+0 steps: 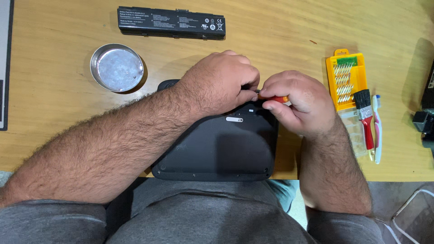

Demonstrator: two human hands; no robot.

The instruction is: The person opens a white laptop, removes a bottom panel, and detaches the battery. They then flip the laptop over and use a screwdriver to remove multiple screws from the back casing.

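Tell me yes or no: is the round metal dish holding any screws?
No: the round metal dish on the wooden table, left of both hands, shows only its bare shiny bottom.

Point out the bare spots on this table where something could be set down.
Bare wood lies between the long black battery and the orange bit case, and left of the metal dish. It is crowded around both hands on the dark laptop and by the brush.

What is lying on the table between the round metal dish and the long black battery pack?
Nothing: in the head view only bare wooden table shows between the round metal dish and the long black battery pack.
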